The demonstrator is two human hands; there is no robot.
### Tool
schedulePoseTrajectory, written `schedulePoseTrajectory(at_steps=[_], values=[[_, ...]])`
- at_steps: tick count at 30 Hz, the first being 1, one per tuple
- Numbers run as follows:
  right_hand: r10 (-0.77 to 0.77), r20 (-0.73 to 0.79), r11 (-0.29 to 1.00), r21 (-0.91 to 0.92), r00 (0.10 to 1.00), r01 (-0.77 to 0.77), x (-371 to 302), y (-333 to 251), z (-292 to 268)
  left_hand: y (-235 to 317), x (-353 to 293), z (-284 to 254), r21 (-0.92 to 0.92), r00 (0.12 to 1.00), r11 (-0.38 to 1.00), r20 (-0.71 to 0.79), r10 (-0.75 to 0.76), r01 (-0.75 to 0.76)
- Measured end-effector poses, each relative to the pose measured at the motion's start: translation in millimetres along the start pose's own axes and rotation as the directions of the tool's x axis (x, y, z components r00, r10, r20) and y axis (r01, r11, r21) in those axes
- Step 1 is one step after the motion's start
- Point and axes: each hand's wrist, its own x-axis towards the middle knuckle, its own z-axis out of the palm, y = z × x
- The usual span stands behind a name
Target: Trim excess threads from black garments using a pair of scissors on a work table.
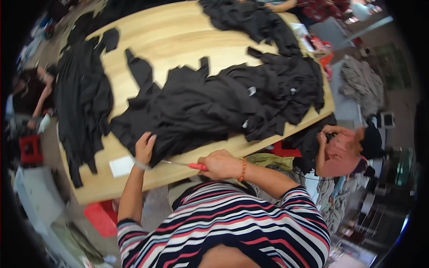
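A heap of black garments (pixel 192 102) stretches across the near half of the wooden table. My left hand (pixel 144 149) is at its near left edge, with finger and thumb closed on a fold of a black garment (pixel 163 145). In my right hand (pixel 221 164), just right of that edge, is a red-handled tool (pixel 196 166). Its thin metal blade points left toward my left wrist, and whether it is a pair of scissors I cannot tell. The fingers wrap round the handle and hide part of it. Small white labels (pixel 252 91) show on the heap.
A white paper (pixel 121 166) lies left of my left hand on the wooden table (pixel 152 24). More black garments (pixel 85 98) hang along its left side. Red stools (pixel 102 218) stand below. A person in pink (pixel 340 152) sits at the right; others are at the far right and left.
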Motion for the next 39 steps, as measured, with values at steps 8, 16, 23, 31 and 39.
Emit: schedulePoseTrajectory(at_steps=[8, 16, 23, 31, 39], values=[[0.085, -0.216, 0.993, 0.098, 0.973, -0.065, -3.6, 28.5, 0.6, 9.6, -11.9, 12.8, 0.180, 0.979, 0.975, 0.131, -0.158, 0.133], [0.172, -0.285, 0.983, 0.104, 0.943, -0.148, -7.7, 38.6, -25.1, 8.2, 47.3, 68.5, -0.720, 0.823, 0.519, 0.129, -0.553, 0.462], [0.260, -0.146, 0.962, -0.041, 0.955, -0.268, -2.7, 43.8, -38.3, -15.9, 44.2, 76.3, -0.639, 0.899, 0.681, 0.038, -0.435, 0.357], [0.153, -0.148, 0.985, -0.058, 0.977, -0.163, 48.7, 24.2, -56.4, -33.3, 47.3, 64.9, -0.686, 0.897, 0.649, 0.014, -0.442, 0.331], [0.173, -0.150, 0.978, -0.088, 0.974, -0.187, 48.4, 22.3, -50.3, -10.6, 89.9, 42.4, -0.979, 0.800, 0.159, 0.008, -0.600, 0.129]])
